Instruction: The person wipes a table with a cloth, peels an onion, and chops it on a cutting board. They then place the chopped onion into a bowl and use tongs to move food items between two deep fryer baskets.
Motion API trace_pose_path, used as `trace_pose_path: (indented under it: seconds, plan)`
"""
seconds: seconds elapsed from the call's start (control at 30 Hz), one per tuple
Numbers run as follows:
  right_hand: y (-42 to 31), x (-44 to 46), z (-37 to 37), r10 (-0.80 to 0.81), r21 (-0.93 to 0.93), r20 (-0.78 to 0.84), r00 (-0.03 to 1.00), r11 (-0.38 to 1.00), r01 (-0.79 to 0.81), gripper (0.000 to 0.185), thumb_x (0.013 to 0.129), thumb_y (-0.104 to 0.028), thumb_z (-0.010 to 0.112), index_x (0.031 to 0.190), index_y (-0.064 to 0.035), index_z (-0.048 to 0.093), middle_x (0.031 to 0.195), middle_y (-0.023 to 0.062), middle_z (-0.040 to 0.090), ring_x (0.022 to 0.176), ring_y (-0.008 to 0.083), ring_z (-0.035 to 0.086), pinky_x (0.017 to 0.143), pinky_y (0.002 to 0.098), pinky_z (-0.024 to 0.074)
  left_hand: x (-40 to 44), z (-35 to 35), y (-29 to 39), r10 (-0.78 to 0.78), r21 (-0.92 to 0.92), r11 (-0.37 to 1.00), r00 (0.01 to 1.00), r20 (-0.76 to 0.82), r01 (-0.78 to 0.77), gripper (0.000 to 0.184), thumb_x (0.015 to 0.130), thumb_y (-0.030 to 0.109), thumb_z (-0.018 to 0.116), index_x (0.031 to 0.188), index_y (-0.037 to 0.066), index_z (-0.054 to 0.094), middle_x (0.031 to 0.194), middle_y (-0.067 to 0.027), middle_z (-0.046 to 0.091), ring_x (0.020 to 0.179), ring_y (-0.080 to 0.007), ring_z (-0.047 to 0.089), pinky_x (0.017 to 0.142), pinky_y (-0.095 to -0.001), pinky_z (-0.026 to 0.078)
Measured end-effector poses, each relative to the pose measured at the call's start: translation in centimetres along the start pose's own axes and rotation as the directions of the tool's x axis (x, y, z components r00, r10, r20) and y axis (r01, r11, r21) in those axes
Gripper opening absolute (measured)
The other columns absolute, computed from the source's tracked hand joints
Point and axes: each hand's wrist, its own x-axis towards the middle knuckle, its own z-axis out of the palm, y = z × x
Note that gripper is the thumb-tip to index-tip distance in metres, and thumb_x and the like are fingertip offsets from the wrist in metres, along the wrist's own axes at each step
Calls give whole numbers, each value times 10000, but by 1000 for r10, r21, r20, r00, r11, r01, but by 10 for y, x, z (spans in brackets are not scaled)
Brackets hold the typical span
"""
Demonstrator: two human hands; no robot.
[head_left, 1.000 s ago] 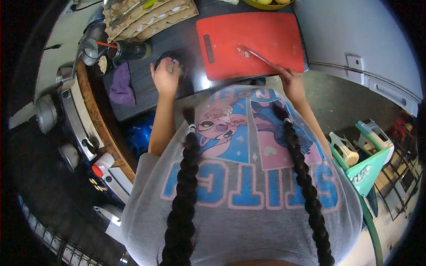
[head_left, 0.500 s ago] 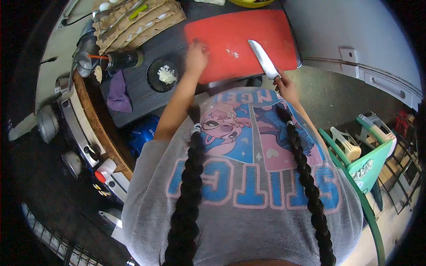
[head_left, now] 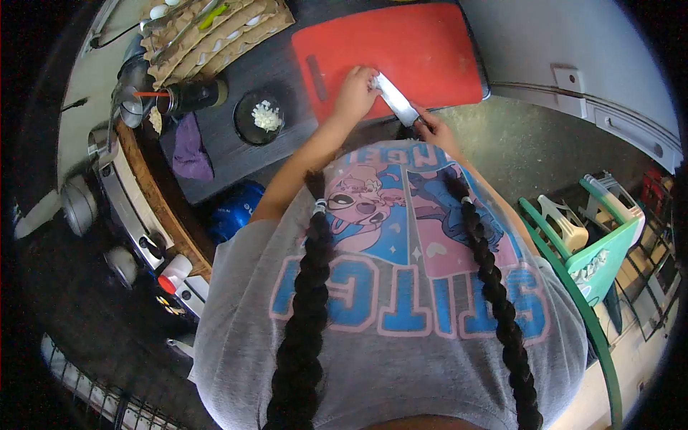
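In my right hand (head_left: 435, 134) is the handle of a kitchen knife (head_left: 395, 100), its blade slanting up and left over the red cutting board (head_left: 423, 43). My left hand (head_left: 356, 92) is at the tip of the blade, fingers bent and drawn together. Small chopped white pieces (head_left: 373, 82) show between those fingers and the blade; whether they are garlic or onion I cannot tell. Left of my forearm, a dark round plate (head_left: 247, 130) holds a heap of similar white chopped bits (head_left: 266, 116).
Stacked egg trays (head_left: 222, 43) with eggs and utensils stand at the back left. Near them are a dark jar (head_left: 197, 97) and a purple cloth (head_left: 192, 149). A stove edge (head_left: 132, 201) runs down the left. Right of the board is a pale cabinet (head_left: 545, 43); green plastic furniture (head_left: 595, 276) stands lower right.
My left hand has moved from the board's left end to the blade tip. The knife has shifted left, and the white pieces on the board are now gathered between fingers and blade.
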Motion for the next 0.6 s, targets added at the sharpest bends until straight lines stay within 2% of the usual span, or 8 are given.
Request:
trace_pose_path:
  seconds: [0.13, 0.23, 0.3, 0.37, 0.47, 0.53, 0.57, 0.6]
  plan:
    - [-9, -1, 5, 123, 93, 84, 989, 987, -130, 467, 940, -137, 582, 1401, -207, 561, 885, 62, 668, 760, 104, 580, 736, 274, 489, -14, -15, -3, -27, -85, 996, 997, -76, 21, 357, 696, 12, 796, 1025, 32, 658, 993, -123, 616, 859, -250, 655, 799, -354, 556]
    - [-25, 15, 15, -63, 124, 133, 989, 991, 46, 457, 943, -133, 579, 1395, -198, 571, 886, 42, 663, 757, 113, 584, 738, 271, 491, -30, -50, -3, -15, -128, 992, 980, -198, -11, 318, 716, 9, 785, 1013, 39, 675, 965, -109, 622, 852, -226, 653, 790, -342, 560]
    - [-63, 18, 17, -166, 36, 289, 943, 986, 162, 490, 980, -60, 526, 1447, -210, 522, 890, -25, 586, 730, 64, 524, 652, 223, 464, -52, -83, 8, -6, -87, 996, 959, -282, -20, 312, 739, -34, 780, 1030, 24, 684, 974, -88, 619, 823, -168, 648, 769, -299, 584]
    - [-121, 8, 29, -155, -10, 359, 920, 985, 170, 485, 980, -69, 525, 1442, -217, 527, 884, -12, 595, 736, 74, 533, 653, 233, 473, -81, -117, 9, 37, -31, 998, 925, -377, -52, 250, 765, -8, 779, 999, 14, 697, 1009, -100, 634, 851, -178, 675, 731, -294, 577]
    - [-170, 10, 61, -161, -42, 477, 864, 978, 205, 478, 975, -84, 530, 1431, -227, 536, 871, 9, 608, 750, 90, 545, 661, 247, 486, -115, -149, -5, -16, 48, 998, 889, -458, 43, 191, 786, 8, 775, 962, -1, 703, 1020, -108, 641, 863, -185, 687, 713, -300, 572]
    - [-184, 17, 86, -179, -94, 532, 828, 959, 268, 477, 960, -82, 538, 1417, -220, 549, 858, 23, 615, 766, 101, 555, 696, 258, 493, -133, -165, -27, -3, 70, 996, 840, -543, 49, 122, 812, 58, 717, 928, 18, 707, 997, -149, 666, 883, -304, 665, 815, -385, 544]
    - [-191, 18, 96, -190, -92, 554, 810, 953, 287, 477, 960, -82, 538, 1417, -220, 549, 858, 23, 615, 766, 101, 555, 696, 258, 493, -140, -173, -39, -9, 75, 995, 824, -567, 63, 122, 812, 58, 717, 928, 18, 707, 997, -149, 666, 883, -304, 665, 815, -385, 544]
    - [-195, 17, 97, -165, -185, 546, 822, 933, 310, 464, 944, -84, 536, 1399, -174, 558, 991, 90, 660, 897, 156, 619, 808, 291, 495, -144, -177, -52, 96, 306, 948, 849, -520, 80, 117, 846, 119, 686, 899, 16, 706, 969, -150, 672, 889, -318, 657, 836, -406, 526]
